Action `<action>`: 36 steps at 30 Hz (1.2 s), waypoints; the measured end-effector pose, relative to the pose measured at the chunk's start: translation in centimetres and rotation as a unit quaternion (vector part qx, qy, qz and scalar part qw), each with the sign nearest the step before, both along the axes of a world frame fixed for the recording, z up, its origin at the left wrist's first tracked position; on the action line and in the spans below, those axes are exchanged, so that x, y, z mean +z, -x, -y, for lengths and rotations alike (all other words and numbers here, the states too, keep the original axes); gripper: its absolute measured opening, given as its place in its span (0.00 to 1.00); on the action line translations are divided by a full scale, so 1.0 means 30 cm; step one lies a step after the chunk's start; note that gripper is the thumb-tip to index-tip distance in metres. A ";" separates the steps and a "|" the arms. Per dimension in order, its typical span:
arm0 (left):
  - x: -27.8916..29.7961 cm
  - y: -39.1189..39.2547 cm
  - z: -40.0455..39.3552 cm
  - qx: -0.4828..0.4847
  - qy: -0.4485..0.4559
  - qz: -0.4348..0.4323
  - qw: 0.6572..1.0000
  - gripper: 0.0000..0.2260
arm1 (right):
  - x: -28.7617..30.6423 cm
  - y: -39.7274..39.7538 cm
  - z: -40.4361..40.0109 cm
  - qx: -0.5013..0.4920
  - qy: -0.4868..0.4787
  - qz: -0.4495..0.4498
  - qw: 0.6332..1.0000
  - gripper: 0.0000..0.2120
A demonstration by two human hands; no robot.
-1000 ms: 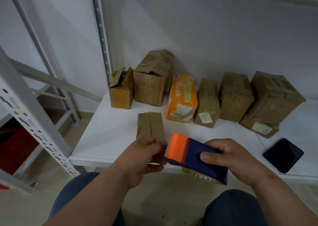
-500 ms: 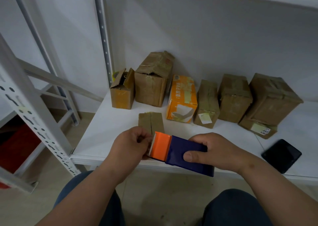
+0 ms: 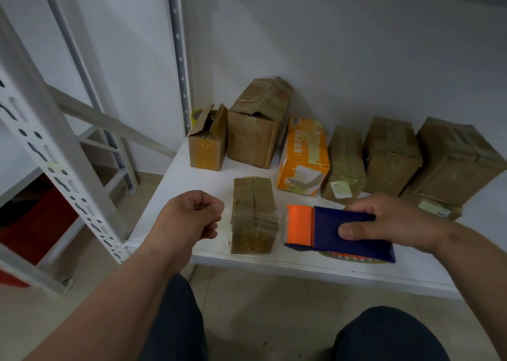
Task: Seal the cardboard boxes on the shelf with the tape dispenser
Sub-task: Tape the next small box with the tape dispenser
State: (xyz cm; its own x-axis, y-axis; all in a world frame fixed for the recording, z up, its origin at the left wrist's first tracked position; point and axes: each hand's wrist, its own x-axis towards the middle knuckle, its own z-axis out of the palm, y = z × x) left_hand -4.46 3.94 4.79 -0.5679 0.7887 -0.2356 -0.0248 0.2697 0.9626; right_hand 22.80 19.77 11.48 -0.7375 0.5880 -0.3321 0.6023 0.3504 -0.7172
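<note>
Stretching limp, clingy clear tape (image 3: 253, 219) over the small box (image 3: 253, 209), left hand (image 3: 192, 218) pinches its free end while right hand (image 3: 392, 223) grips the light, rigid dispenser (image 3: 329, 230) by its blue body.

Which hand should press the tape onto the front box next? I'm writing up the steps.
Left, probably. The left hand pinches the free end of the clear tape stretched over the front box, so it can stick it down. The right hand grips the dispenser beside the box.
</note>
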 end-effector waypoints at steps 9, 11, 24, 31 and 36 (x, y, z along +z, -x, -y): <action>-0.048 0.035 -0.038 0.037 0.023 0.039 0.998 0.03 | 0.035 0.040 -0.097 0.010 -0.034 0.073 0.997 0.40; -0.065 0.028 -0.045 0.039 0.032 0.060 0.997 0.03 | 0.023 0.063 -0.113 0.003 -0.043 0.095 0.995 0.32; -0.102 0.030 -0.094 0.061 0.032 0.098 0.993 0.04 | 0.028 0.147 -0.185 -0.011 -0.062 0.177 0.982 0.21; -0.135 0.023 -0.104 0.068 0.049 0.126 0.989 0.04 | 0.002 0.172 -0.208 -0.001 -0.061 0.232 0.971 0.12; -0.164 0.006 -0.104 0.069 0.060 0.156 0.983 0.04 | -0.042 0.181 -0.214 0.004 -0.050 0.248 0.968 0.13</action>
